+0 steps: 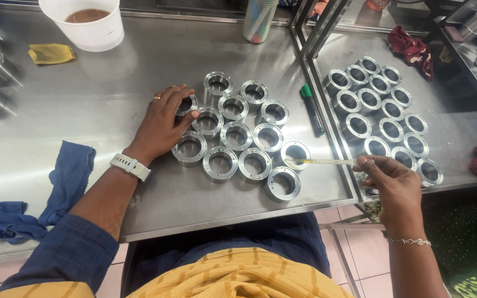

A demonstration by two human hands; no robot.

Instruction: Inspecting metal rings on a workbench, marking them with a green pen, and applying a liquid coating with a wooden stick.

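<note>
The left hand (164, 124) is lying spread over a short shiny steel ring (186, 105) on the steel counter (111, 94), partly hiding it. The right hand (393, 182) is pinching a thin yellowish stick (321, 161), its tip reaching into another ring (295, 153); the fingertips are hard to make out.

Ring cluster (237, 138) sits mid-surface (111, 99); left hand (161, 124) on its left edge, right hand (393, 182) to its right with stick (321, 161) tip at a front-right ring. Marker (311, 109) right of cluster, second ring batch (382, 116) beyond. Bucket (84, 22) behind, cloth (56, 187) front-left, probably overhanging the edge.
</note>
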